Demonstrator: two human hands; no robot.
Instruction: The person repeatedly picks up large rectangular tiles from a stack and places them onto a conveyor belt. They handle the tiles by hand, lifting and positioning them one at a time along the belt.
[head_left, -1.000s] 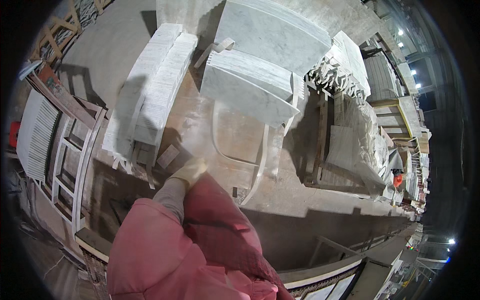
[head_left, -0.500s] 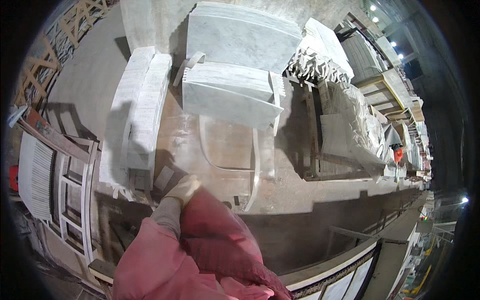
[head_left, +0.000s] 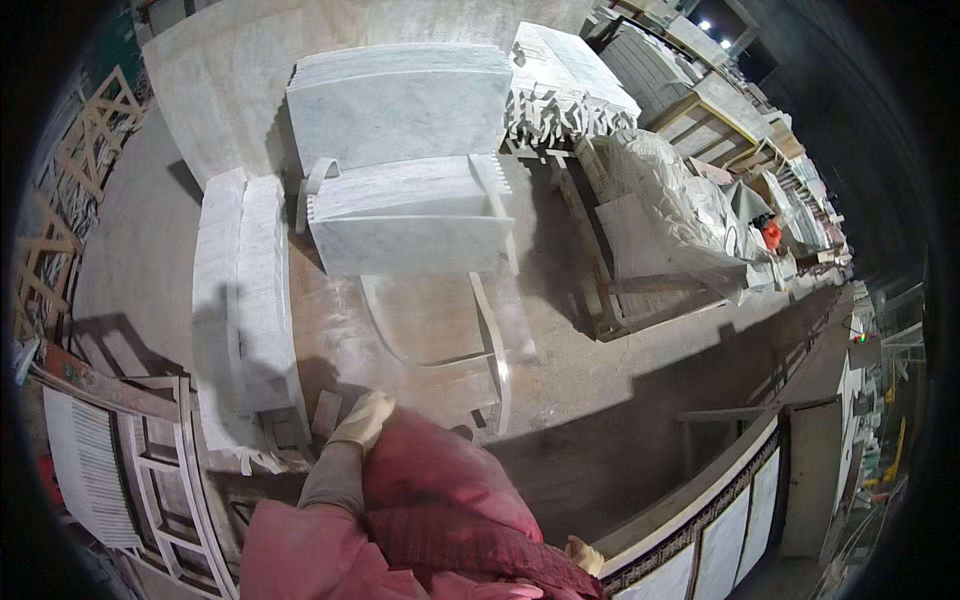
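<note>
- While my view has swung since the earlier frames, my left hand [head_left: 364, 420], in a pale work glove with a grey cuff, has stayed pressed against the top left edge of the bulky pink-red cloth bundle [head_left: 450, 500] that I carry against my body; its fingers look curled over the fabric, closed onto it.
- My right hand [head_left: 583, 555] shows only as a sliver of pale glove at the bundle's lower right edge. I cannot tell how its fingers stand; it touches the bundle from below.
- Change noted: the stack of white marble slabs [head_left: 405, 215] on the grey concrete floor [head_left: 600, 380] now sits higher and more central in view than a second ago, and the long white marble block [head_left: 240, 300] lies further toward the left. The bundle itself holds the same place low in the view.
- Judgement: the load has not shifted in my grip; only my head and body have turned, so the carrying goes on unchanged.
- A curved pale stone piece [head_left: 440, 330] lies flat on the floor just beyond the bundle, apart from my left hand.
- A white wooden rack [head_left: 150, 470] stands at the left edge, near the block.
- A black-and-white patterned border panel [head_left: 700, 520] runs along the lower right.
</note>
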